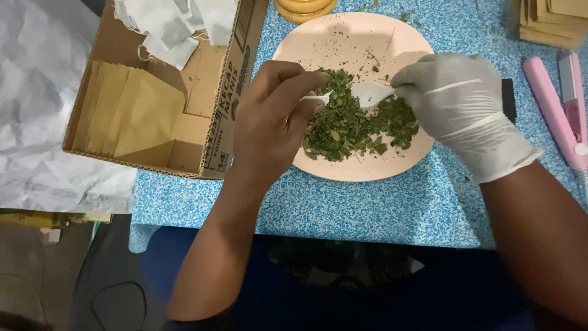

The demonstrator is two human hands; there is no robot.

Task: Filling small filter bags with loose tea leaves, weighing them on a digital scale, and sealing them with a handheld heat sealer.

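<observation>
A pale pink plate on the blue speckled tabletop carries a heap of dried green leaf pieces. My right hand, in a white glove, holds a white plastic spoon over the heap, its bowl pointing left. My bare left hand hovers over the plate's left side and pinches a small white thing, perhaps a little pouch, right at the spoon's tip. Most of that white thing is hidden by my fingers.
An open cardboard box at the left holds brown paper envelopes and white fabric pouches. A pink clamp-like tool lies at the right, more brown envelopes top right, a yellow round object behind the plate.
</observation>
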